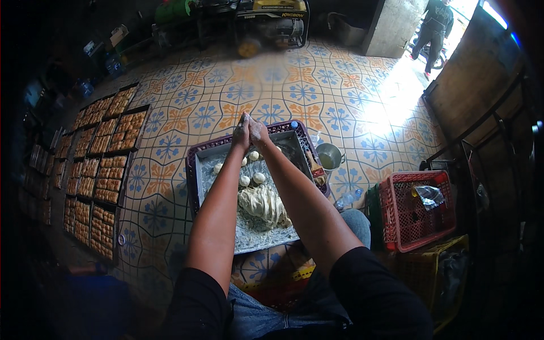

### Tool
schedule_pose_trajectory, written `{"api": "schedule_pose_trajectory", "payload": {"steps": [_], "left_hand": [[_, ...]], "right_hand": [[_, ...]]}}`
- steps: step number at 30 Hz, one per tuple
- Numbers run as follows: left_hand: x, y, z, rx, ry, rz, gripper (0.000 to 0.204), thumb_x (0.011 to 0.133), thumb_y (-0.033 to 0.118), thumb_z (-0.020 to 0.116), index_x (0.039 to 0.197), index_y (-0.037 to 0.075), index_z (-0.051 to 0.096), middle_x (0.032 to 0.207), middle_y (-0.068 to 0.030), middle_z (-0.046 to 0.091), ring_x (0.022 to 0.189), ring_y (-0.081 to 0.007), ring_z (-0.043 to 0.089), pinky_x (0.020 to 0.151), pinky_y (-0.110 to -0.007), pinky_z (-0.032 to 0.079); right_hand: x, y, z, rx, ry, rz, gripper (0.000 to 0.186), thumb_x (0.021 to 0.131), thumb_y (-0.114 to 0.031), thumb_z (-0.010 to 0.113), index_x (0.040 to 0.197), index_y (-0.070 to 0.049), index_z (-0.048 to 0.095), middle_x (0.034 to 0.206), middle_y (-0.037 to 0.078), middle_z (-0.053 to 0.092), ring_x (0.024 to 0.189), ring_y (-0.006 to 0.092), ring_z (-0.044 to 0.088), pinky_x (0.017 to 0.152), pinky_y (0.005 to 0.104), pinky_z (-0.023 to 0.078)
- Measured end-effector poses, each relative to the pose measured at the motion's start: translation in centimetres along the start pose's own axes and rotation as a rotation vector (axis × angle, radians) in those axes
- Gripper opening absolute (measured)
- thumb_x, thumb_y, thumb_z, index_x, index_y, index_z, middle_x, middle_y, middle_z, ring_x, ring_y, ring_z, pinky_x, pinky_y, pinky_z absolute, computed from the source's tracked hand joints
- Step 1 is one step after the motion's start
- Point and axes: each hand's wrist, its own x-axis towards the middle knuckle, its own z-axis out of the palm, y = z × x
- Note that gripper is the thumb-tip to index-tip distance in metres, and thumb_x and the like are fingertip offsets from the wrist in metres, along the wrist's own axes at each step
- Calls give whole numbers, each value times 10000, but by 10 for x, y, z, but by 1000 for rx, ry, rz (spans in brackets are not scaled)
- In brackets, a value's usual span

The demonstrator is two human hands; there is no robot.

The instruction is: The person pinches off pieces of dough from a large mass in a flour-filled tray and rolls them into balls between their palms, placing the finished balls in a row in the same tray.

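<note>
My left hand [241, 136] and right hand [258, 134] are closed palm to palm above the far edge of a floured metal tray [243, 247]. Flour or dough smears their fingers; whatever lies between the palms is hidden. The tray rests in a purple plastic crate [193, 180]. Below my forearms, a large lump of soft pale dough [263, 208] spreads across the tray. Beyond it sit several small round dough balls [259, 178], partly covered by my arms. A brush with a wooden handle [315, 169] lies along the right rim.
Right of the crate stand a metal pot [329, 157], a clear plastic bottle [348, 198] and a red crate [419, 212]. Trays of browned bread [110, 178] cover the left floor. A generator [273, 25] stands at the back; a person [437, 31] is by the bright doorway.
</note>
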Motion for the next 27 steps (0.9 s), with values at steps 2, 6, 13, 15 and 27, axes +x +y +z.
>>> {"api": "schedule_pose_trajectory", "payload": {"steps": [2,6,13,15,27], "left_hand": [[-17,9,14,-21,-14,-85,696,1075,531,361,1543,16,383,1511,-160,497,1349,-238,504,1102,-322,390],[-48,14,42,-231,-91,-81,713,1071,542,352,1564,27,338,1547,-182,437,1396,-254,452,1134,-336,354],[-164,14,-7,-821,10,-306,862,970,717,386,1522,55,398,1508,-163,477,1373,-294,487,1165,-433,350],[-195,32,24,-833,-28,-419,865,943,739,410,1472,57,468,1471,-136,524,1357,-299,500,1159,-438,360],[-242,70,38,-835,-109,-416,968,941,815,271,1489,36,443,1491,-115,515,1336,-264,529,1125,-391,407]], "right_hand": [[-10,1,-9,55,-13,122,540,1011,-517,478,1140,-34,682,1003,248,715,930,388,697,821,416,531],[-27,-6,-37,131,46,112,474,1020,-437,512,1171,-19,677,995,238,719,933,379,701,844,393,533],[-186,-83,-38,-306,-63,-275,381,946,-312,601,1295,-172,657,1231,134,608,1160,361,561,960,495,471],[-180,-79,-57,-349,26,-289,381,948,-324,598,1295,-182,661,1220,137,612,1148,367,558,960,482,457],[-172,-80,-89,-33,-62,-580,312,831,-146,644,1115,-73,750,1167,157,715,1204,356,631,1136,512,381]]}}
